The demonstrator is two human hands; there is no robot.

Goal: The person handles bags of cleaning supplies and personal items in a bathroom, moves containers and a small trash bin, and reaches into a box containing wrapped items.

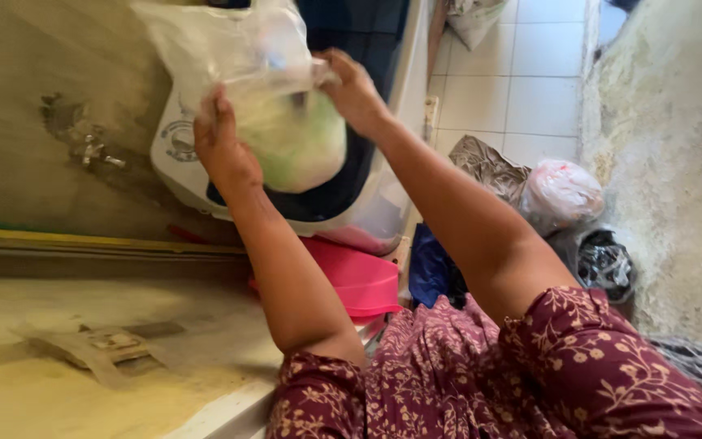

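Note:
A translucent plastic bag (274,89) with a pale green lump in its bottom is held up in front of me by both hands. My left hand (221,146) grips the bag's left side beside the green lump. My right hand (355,89) pinches the bunched plastic at the bag's right edge. The bag hangs over a white washing machine (176,162) with a dark lid (351,32). My sleeves (530,374) are maroon with a pale flower print.
A pink basin (359,280) sits below the machine, with dark blue cloth (431,268) beside it. Tied plastic bags, pink-white (561,195) and black (604,264), lie on white floor tiles (530,73). A metal tap (95,152) sticks out of the stained wall.

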